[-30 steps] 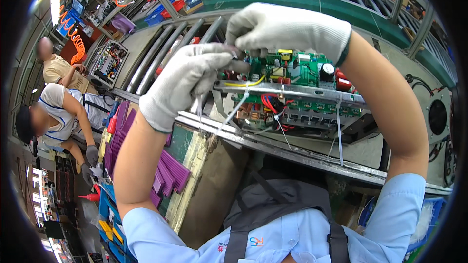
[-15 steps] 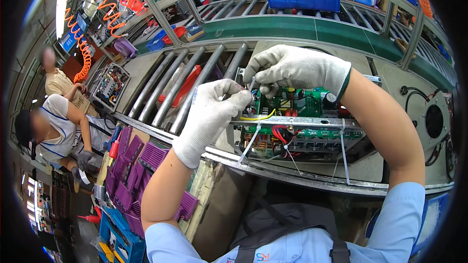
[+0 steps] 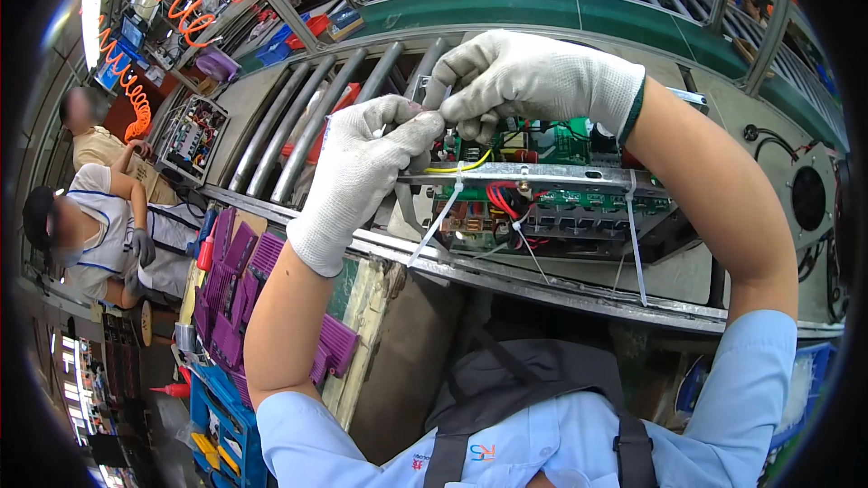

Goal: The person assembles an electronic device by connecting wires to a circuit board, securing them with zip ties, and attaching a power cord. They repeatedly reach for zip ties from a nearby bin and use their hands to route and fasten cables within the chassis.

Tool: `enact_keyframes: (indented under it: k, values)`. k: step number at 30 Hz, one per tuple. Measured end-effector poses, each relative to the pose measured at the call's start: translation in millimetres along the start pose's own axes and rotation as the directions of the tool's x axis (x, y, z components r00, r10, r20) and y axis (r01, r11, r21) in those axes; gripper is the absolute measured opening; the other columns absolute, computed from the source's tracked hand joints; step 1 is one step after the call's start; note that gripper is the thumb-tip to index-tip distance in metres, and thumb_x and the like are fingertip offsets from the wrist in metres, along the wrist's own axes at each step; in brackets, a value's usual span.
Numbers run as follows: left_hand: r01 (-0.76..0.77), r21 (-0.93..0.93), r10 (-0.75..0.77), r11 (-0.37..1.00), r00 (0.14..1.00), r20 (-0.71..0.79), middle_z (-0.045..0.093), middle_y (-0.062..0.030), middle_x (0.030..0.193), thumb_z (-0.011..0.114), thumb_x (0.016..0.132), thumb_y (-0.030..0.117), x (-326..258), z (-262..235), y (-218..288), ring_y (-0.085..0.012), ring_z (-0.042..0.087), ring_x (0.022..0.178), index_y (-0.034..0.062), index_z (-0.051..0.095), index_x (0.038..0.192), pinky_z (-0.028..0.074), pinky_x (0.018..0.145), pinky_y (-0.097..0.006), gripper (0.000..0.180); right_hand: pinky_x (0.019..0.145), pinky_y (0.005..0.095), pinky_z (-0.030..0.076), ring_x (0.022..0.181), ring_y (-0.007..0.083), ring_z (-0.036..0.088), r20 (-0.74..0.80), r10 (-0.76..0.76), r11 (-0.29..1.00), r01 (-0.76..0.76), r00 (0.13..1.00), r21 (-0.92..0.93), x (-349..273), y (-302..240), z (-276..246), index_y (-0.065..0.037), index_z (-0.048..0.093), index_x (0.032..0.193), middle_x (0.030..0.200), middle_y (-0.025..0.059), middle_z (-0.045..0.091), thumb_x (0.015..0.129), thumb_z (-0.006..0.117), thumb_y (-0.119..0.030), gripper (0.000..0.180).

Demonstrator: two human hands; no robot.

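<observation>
Both gloved hands meet above the circuit-board assembly, which sits on the roller conveyor at its near rail. The left hand (image 3: 366, 172) and the right hand (image 3: 533, 77) pinch a small pale thing between their fingertips, most likely the end of a cable tie, though it is too small to tell for sure; the left fingers (image 3: 418, 126) are closed narrow on it, and the right fingers (image 3: 457, 107) close on it from the other side, so the two hands touch there. Just below them lies the board (image 3: 542, 140), green, with a yellow wire (image 3: 457, 165) curving along its near edge and red wires (image 3: 499, 197) bunched under a metal bracket (image 3: 551, 176) that spans the unit. White cable ties (image 3: 436, 221) hang loose from the bracket toward the rail (image 3: 579, 289). A tie of this kind looks light, springy and slick, so it would slip from gloved tips unless pinched close to its end; the wires are soft and will bend, while the board looks stiff but fragile, better held by the bracket or frame than by its parts. The rollers (image 3: 298, 140) run away to the far left, and purple trays (image 3: 235, 280) lie below the near left edge. Two other people sit further off on the left.
</observation>
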State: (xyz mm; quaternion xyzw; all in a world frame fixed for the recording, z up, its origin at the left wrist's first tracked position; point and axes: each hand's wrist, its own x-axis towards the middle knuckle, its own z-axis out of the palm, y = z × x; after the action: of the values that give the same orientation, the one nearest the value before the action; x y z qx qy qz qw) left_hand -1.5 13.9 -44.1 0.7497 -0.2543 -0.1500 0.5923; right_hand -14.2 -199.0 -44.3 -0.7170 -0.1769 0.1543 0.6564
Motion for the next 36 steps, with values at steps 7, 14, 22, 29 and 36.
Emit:
enact_keyframes:
  k: [7, 14, 22, 29, 36]
  values:
    - [-0.138, 0.022, 0.139, 0.990, 0.988, -0.060, 0.062, 0.0015, 0.072, 0.068, 0.086, 0.010, 10.9, -0.6, -3.4, -0.0046, 0.056, 0.066, -0.0015, 0.064, 0.100, 0.044, 0.061, -0.019, 0.019, 0.063, 0.0212, 0.050, 0.070, 0.0040, 0.059, -0.131, -0.196, 0.906, 0.129, 0.972, -0.404, -4.4, -13.9, 12.0, -0.007, 0.073, 0.095, 0.081, -0.0003, 0.068, 0.087, 0.069, -0.012, 0.010]
    - [-0.057, 0.739, -0.058, 0.671, 0.990, 0.129, 0.070, -0.0035, 0.083, 0.066, 0.086, 0.013, 20.2, -3.7, 16.1, -0.0085, 0.061, 0.074, -0.0034, 0.070, 0.097, 0.050, 0.070, -0.027, 0.020, 0.059, 0.0190, 0.047, 0.075, 0.0033, 0.060, -0.224, -0.444, 0.849, 0.327, 0.868, -0.415, -18.8, -39.6, 23.1, -0.005, 0.073, 0.098, 0.085, -0.0006, 0.069, 0.090, 0.066, -0.014, 0.014]
    - [-0.149, 0.169, 0.169, 0.974, 0.979, -0.111, 0.065, -0.0035, 0.091, 0.061, 0.095, 0.021, 18.0, -43.7, -17.7, -0.0087, 0.060, 0.082, 0.0012, 0.067, 0.110, 0.047, 0.076, -0.023, 0.026, 0.080, 0.0304, 0.053, 0.092, 0.0258, 0.065, -0.192, -0.808, 0.139, -0.137, 0.557, -0.981, -159.2, -19.4, -0.8, -0.001, 0.065, 0.110, 0.105, 0.0135, 0.066, 0.085, 0.054, 0.004, 0.028]
    - [-0.184, 0.020, 0.185, 0.983, 0.982, -0.025, 0.061, -0.0052, 0.116, 0.051, 0.098, 0.035, 96.2, -49.8, -98.0, -0.0127, 0.059, 0.101, 0.0008, 0.053, 0.131, 0.048, 0.086, -0.026, 0.048, 0.105, 0.0371, 0.039, 0.126, 0.0294, 0.048, -0.488, -0.872, 0.459, -0.411, -0.038, -0.787, -254.9, 147.0, 39.9, 0.004, 0.043, 0.135, 0.139, 0.0184, 0.046, 0.097, 0.046, -0.008, 0.040]
    - [-0.163, 0.202, 0.149, 0.966, 0.985, 0.081, 0.065, -0.0055, 0.101, 0.047, 0.098, 0.035, 81.5, -39.2, -86.2, -0.0124, 0.060, 0.084, 0.0032, 0.060, 0.121, 0.049, 0.073, -0.027, 0.041, 0.098, 0.0316, 0.041, 0.112, 0.0198, 0.054, -0.759, -0.596, 0.771, 0.077, -0.264, -0.632, -163.8, 139.8, -13.1, 0.003, 0.055, 0.125, 0.121, 0.0162, 0.058, 0.102, 0.045, -0.033, 0.044]
